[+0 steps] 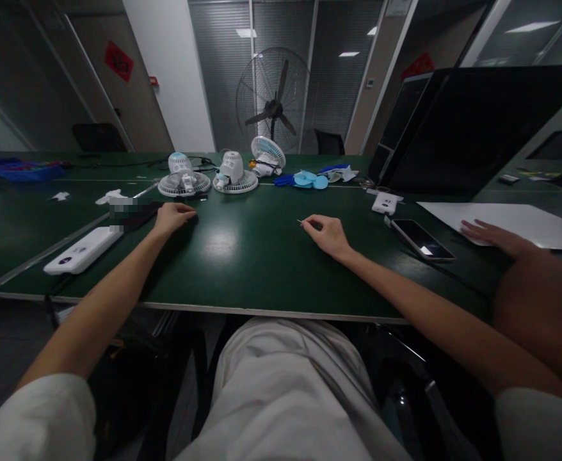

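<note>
Left hand (169,219): forearm angled forward, wrist bent inward, low at the tabletop's left side.
Right hand (328,235): forearm slanting forward and inward, near the middle.
Green tabletop (242,275): white desk fans (235,186) and light-blue fan blades (310,180) toward the far edge.
Room: caged pedestal fan (274,109) before window blinds (218,70).
Right fingers: thumb and forefinger pinching a thin, pin-like piece (299,221), tip leftward.
Left fingers: drawn nearly together; cannot tell whether they hold anything.

Right hand (328,235), thumb and finger pinching a thin, pale piece (299,221) over the green desk (242,278); left hand (169,219) beside a dark flat object (141,216); farther back, three small fans (232,168).
</note>
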`<state>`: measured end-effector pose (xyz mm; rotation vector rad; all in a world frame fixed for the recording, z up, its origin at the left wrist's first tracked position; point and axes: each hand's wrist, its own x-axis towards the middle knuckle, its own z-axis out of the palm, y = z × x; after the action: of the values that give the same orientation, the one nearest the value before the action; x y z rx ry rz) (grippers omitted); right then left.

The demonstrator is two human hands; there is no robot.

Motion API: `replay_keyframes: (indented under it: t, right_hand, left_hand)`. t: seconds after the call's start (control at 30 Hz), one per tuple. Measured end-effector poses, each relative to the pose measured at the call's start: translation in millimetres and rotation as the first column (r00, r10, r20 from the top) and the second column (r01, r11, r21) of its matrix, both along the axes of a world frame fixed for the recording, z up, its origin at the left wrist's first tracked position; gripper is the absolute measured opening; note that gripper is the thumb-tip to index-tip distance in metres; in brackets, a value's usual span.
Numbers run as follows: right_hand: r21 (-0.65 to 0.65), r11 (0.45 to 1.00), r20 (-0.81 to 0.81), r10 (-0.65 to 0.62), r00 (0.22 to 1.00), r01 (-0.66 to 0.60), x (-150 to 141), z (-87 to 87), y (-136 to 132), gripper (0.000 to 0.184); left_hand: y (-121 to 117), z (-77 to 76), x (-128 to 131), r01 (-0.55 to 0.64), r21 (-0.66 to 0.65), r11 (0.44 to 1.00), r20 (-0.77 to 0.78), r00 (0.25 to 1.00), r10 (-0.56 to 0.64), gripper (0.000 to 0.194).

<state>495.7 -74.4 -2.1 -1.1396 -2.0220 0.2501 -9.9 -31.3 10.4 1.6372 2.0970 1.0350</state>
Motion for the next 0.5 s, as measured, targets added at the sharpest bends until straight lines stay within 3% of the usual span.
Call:
replay_keyframes:
  t: [0.2,0.5]
  right_hand:
    - [-0.030,1.000,0.006,0.000,1.000,0.000,-1.1,4.7,-3.8,0.029]
    - [-0.026,1.000,0.013,-0.002,1.000,0.002,-2.0,4.9,-4.2,0.028]
  left_hand:
    - [-2.0,3.2,0.9,0.041,0.014,0.999,0.077,0.996,-0.042,0.044]
    - [0.8,-0.6,-3.1,0.029,-0.013,1.000,0.063,0.998,-0.028,0.050]
